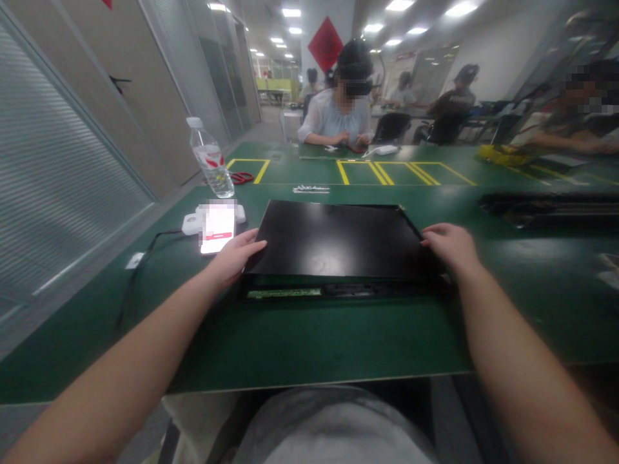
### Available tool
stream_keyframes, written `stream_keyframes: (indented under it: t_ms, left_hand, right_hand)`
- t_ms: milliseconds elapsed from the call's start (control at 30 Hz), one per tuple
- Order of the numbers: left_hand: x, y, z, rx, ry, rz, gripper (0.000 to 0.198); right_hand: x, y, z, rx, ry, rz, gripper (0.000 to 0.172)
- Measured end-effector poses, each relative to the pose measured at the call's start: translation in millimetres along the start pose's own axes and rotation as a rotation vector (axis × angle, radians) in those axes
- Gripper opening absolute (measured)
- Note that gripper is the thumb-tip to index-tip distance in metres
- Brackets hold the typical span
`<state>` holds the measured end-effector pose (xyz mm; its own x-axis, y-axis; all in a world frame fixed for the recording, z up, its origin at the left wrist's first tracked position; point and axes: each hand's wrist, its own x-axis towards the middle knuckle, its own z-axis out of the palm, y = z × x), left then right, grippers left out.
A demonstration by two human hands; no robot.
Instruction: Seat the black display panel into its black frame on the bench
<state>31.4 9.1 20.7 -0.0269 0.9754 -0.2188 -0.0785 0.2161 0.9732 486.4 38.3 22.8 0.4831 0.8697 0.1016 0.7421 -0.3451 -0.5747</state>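
A flat, glossy black display panel (333, 238) lies tilted over a black frame (377, 291) on the green table. Along the frame's near side a strip of green circuit board (284, 293) is exposed. My left hand (239, 254) grips the panel's left edge, thumb on top and fingers partly hidden. At the right edge, my right hand (452, 245) has its fingers curled and pinched against the panel's side. Whether those fingers also touch the frame, I cannot tell.
Left of the panel are a lit phone (218, 232), a white power strip (192, 223) with a black cable, a water bottle (211, 158) and red-handled scissors (242, 177). Yellow tape (382, 173) marks the green table (329, 348). A person (336, 116) sits opposite; dark parts (551, 209) lie right.
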Motion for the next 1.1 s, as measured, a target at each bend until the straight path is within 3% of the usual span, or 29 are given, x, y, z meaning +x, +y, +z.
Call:
stream_keyframes:
  t_ms: [500, 1100]
  left_hand:
    - [4.8, -4.9, 0.2, 0.106, -0.016, 0.058, 0.034]
    - [4.5, -4.8, -1.1, 0.129, -0.017, 0.05, 0.043]
  right_hand:
    - [-1.0, -2.6, -1.0, -0.037, -0.004, -0.016, 0.025]
    - [2.8, 4.5, 2.9, -0.015, 0.001, -0.045, 0.021]
